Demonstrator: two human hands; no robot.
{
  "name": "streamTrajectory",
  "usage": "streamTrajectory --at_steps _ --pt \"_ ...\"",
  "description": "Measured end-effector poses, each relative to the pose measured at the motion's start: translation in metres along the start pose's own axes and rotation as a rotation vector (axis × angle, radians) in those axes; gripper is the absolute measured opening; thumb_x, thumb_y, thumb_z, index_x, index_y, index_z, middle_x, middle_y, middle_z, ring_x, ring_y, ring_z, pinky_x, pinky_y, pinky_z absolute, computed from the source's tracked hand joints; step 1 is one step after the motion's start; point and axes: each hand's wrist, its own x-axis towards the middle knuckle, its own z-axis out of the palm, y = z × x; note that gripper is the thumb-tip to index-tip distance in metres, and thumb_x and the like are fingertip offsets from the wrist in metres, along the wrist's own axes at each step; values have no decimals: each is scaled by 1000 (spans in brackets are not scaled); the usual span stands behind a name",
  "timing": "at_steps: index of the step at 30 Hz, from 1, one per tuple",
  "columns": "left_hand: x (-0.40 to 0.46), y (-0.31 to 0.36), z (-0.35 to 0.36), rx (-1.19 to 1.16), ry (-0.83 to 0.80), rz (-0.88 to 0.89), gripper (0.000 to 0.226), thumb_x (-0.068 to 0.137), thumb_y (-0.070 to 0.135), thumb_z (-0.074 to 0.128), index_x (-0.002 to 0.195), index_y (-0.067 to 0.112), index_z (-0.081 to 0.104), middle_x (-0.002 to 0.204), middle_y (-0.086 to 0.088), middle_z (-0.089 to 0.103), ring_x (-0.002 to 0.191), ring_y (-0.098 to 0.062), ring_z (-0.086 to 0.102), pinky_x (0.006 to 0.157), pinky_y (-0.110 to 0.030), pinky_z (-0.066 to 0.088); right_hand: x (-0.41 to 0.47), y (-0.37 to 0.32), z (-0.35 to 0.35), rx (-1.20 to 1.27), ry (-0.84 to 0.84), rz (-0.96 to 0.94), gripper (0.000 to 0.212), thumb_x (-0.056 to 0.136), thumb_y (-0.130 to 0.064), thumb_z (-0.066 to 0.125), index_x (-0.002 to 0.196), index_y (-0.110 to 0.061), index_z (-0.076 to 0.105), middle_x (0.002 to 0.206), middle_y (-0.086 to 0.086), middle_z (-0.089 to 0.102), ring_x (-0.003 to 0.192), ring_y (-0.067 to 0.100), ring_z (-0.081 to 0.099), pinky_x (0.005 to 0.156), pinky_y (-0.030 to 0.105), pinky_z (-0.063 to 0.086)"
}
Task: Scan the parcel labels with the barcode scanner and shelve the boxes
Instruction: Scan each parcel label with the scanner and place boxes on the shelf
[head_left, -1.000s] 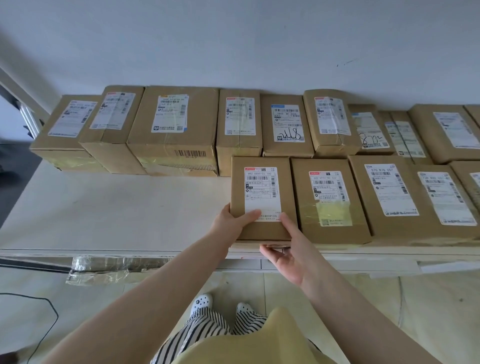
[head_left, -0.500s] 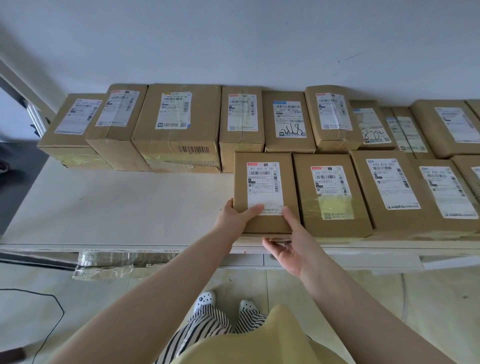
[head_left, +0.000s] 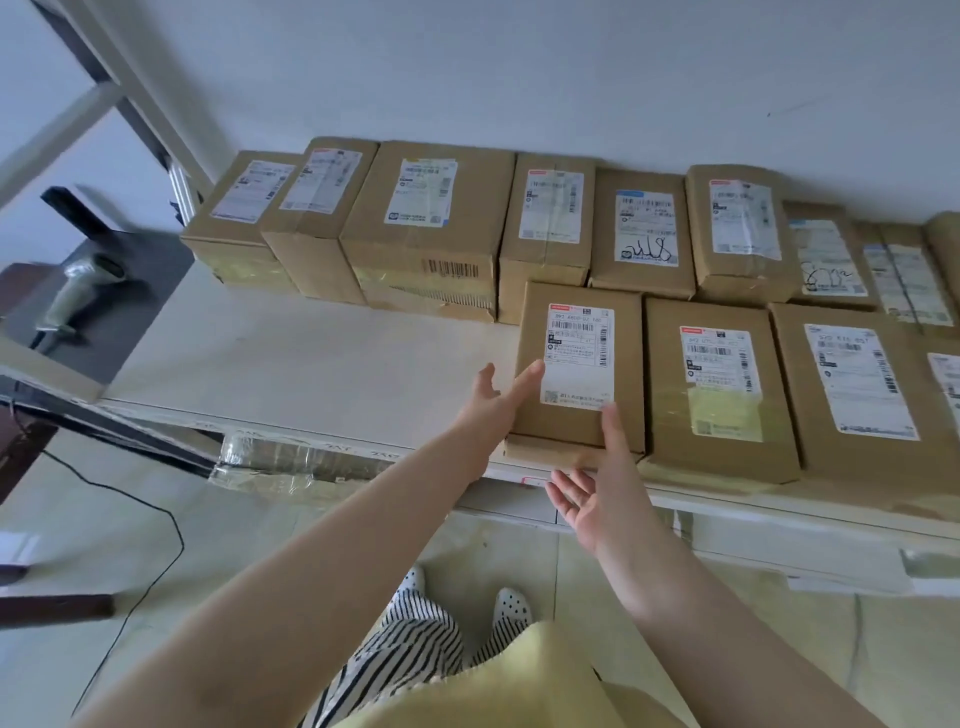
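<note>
Resting on the white shelf, leftmost in the near row, the labelled box is touched by both hands: left hand with straight fingers at its left edge, right hand open-palmed at its near edge. Barcode scanner lies far left.

Both my bare arms reach forward side by side, and my left hand is spread flat, its straight fingers lying on top of the box at its near left corner. My right hand is palm-up and relaxed at the near edge, thumb laid up onto the top, the other fingers loose below.
</note>
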Motion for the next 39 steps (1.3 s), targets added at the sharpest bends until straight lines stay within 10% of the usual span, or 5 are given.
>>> streamTrajectory --at_steps 7,13,20,39 --pt "-23 -34 -61 -177 115 24 56 95 44 68 140 13 55 127 -5 61 120 -22 58 107 -38 47 -8 38 21 -181 -67 84 76 76 -59 76 123 -6 48 115 12 60 104 27 63 75 37 50" --pt "-54 -82 -145 -349 240 7 22 95 15 70 116 8 70 103 -7 74 93 -19 68 90 -34 56 -12 95 79 -336 -187 -17 30 89 -39 71 95 -9 65 84 6 68 73 19 63 69 28 50" --pt "-114 -172 -304 -488 407 -77 14 97 12 67 111 9 69 96 -6 72 87 -17 67 87 -31 55 -24 215 174 -465 -256 -162 10 92 -17 69 88 -10 65 66 4 68 52 11 62 44 18 48" --pt "-138 -258 -581 -793 664 -127 8 99 20 64 102 14 67 101 -5 73 94 -19 67 80 -29 53 -81 453 423 -936 -532 -28 20 94 -29 67 100 -11 67 80 2 71 70 13 65 67 24 54"
